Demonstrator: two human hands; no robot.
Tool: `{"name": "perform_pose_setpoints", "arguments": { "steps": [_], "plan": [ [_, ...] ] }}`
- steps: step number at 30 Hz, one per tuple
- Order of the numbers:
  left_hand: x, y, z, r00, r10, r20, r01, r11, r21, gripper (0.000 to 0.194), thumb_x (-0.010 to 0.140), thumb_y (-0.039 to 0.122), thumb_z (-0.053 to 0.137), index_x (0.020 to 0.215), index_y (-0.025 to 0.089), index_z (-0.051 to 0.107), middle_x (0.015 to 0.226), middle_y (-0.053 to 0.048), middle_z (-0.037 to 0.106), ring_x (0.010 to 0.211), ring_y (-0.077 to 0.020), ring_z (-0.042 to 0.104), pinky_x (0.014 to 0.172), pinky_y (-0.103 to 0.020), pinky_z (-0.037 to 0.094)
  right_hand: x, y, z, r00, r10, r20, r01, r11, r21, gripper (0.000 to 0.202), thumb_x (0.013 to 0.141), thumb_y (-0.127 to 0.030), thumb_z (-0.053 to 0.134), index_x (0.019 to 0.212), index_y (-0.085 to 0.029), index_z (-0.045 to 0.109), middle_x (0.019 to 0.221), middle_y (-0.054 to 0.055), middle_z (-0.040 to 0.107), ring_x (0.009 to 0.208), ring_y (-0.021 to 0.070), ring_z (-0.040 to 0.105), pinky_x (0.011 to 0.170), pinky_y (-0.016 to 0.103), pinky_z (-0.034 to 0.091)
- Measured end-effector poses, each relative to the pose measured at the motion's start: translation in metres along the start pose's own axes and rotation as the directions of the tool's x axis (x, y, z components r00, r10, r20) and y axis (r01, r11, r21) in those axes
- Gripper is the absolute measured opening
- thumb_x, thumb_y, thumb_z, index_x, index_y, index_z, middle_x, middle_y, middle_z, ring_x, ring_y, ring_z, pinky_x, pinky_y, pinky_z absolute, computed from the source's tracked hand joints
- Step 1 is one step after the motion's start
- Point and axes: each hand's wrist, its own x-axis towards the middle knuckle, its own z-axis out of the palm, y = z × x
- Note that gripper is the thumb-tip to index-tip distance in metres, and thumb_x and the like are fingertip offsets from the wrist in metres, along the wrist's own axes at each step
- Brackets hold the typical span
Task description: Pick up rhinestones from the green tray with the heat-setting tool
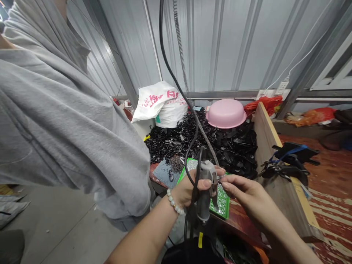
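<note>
The driver (205,190), a grey powered tool w/ black cord running up, sat just above the green tray (224,205), left hand (189,190) wrapped fully round its body, right hand (242,194) pinched at its tip w/ thumb & forefinger nearly closed on something too small to make out. Doing this well probably meant keeping the driver steady & upright over the tray, fingers clear of the bit. Behind the tray lay the black parts heap (198,135), pink bowl (226,113) & white bag (162,102); left of it stood a person in a grey shirt (60,121).
</note>
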Motion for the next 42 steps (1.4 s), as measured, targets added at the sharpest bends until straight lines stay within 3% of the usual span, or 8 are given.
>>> {"name": "perform_pose_setpoints", "arguments": {
  "steps": [4, 7, 14, 23, 26, 29, 37, 42],
  "plan": [
    [0.002, 0.001, 0.005, 0.999, -0.050, 0.012, 0.050, 0.997, 0.058, 0.049, 0.055, 0.041, 0.077, 0.093, 0.013, 0.067, 0.089, -0.008, 0.058, 0.063, -0.0094, 0.050, 0.056, -0.021, 0.042, 0.003, 0.008, 0.001, 0.980, 0.125, 0.158, -0.158, 0.963, 0.217, 0.040, 0.060, -0.055, 0.070, 0.063, -0.016, 0.061, 0.066, 0.005, 0.060, 0.061, 0.0162, 0.054, 0.060, 0.031, 0.047],
    [0.001, 0.002, 0.008, 0.998, -0.063, -0.012, 0.064, 0.996, 0.057, 0.054, 0.056, 0.042, 0.077, 0.099, 0.014, 0.063, 0.078, -0.003, 0.054, 0.062, -0.0090, 0.049, 0.056, -0.021, 0.041, 0.003, 0.009, -0.001, 0.974, 0.164, 0.157, -0.205, 0.932, 0.300, 0.041, 0.056, -0.052, 0.074, 0.061, -0.015, 0.058, 0.061, 0.003, 0.055, 0.054, 0.0117, 0.048, 0.056, 0.028, 0.044],
    [-0.005, -0.009, 0.004, 0.982, 0.062, -0.178, -0.001, 0.946, 0.324, 0.042, 0.065, 0.034, 0.074, 0.098, 0.015, 0.056, 0.086, -0.002, 0.055, 0.077, -0.0116, 0.051, 0.075, -0.024, 0.040, -0.002, -0.009, -0.012, 0.989, 0.124, -0.076, -0.101, 0.962, 0.255, 0.039, 0.055, -0.050, 0.076, 0.062, -0.015, 0.059, 0.056, -0.001, 0.046, 0.053, 0.0070, 0.040, 0.047, 0.017, 0.034],
    [-0.009, -0.013, 0.004, 0.961, 0.105, -0.256, 0.095, 0.744, 0.662, 0.030, 0.079, 0.026, 0.054, 0.106, 0.016, 0.046, 0.089, -0.003, 0.052, 0.078, -0.0139, 0.047, 0.074, -0.028, 0.041, 0.004, -0.012, -0.033, 0.945, -0.024, -0.327, 0.002, 0.998, -0.067, 0.040, 0.054, -0.057, 0.071, 0.070, -0.020, 0.065, 0.070, 0.002, 0.061, 0.065, 0.0133, 0.053, 0.059, 0.021, 0.044],
    [-0.011, -0.015, 0.002, 0.982, 0.076, -0.172, 0.054, 0.763, 0.645, 0.031, 0.077, 0.025, 0.056, 0.106, 0.016, 0.047, 0.089, -0.003, 0.053, 0.079, -0.0135, 0.048, 0.076, -0.027, 0.040, 0.011, -0.017, -0.036, 0.991, 0.055, -0.122, -0.061, 0.997, -0.051, 0.043, 0.052, -0.057, 0.073, 0.065, -0.017, 0.064, 0.064, 0.002, 0.058, 0.060, 0.0121, 0.049, 0.054, 0.021, 0.041],
    [-0.010, -0.020, -0.003, 0.990, 0.075, -0.123, 0.021, 0.767, 0.641, 0.033, 0.077, 0.025, 0.058, 0.107, 0.016, 0.048, 0.090, -0.002, 0.054, 0.080, -0.0134, 0.048, 0.078, -0.027, 0.040, 0.015, -0.026, -0.028, 0.992, 0.119, 0.049, -0.119, 0.993, -0.007, 0.045, 0.047, -0.055, 0.076, 0.061, -0.015, 0.062, 0.059, 0.001, 0.055, 0.056, 0.0102, 0.045, 0.051, 0.021, 0.039],
    [-0.005, -0.020, -0.011, 0.989, 0.097, -0.109, 0.003, 0.732, 0.681, 0.035, 0.077, 0.028, 0.058, 0.109, 0.017, 0.049, 0.092, -0.003, 0.054, 0.082, -0.0151, 0.048, 0.076, -0.027, 0.040, 0.018, -0.032, -0.021, 0.994, 0.094, 0.060, -0.087, 0.990, -0.111, 0.045, 0.050, -0.057, 0.073, 0.058, -0.015, 0.059, 0.057, 0.000, 0.052, 0.054, 0.0107, 0.044, 0.051, 0.022, 0.040],
    [-0.006, -0.012, -0.008, 0.993, 0.088, -0.084, -0.003, 0.711, 0.703, 0.032, 0.079, 0.028, 0.055, 0.108, 0.017, 0.047, 0.096, -0.004, 0.055, 0.088, -0.0159, 0.051, 0.083, -0.029, 0.040, 0.018, -0.027, -0.018, 0.998, -0.033, 0.060, 0.046, 0.970, -0.237, 0.039, 0.065, -0.056, 0.061, 0.065, -0.017, 0.060, 0.061, 0.002, 0.058, 0.057, 0.0139, 0.051, 0.053, 0.023, 0.044]
  ]
}}
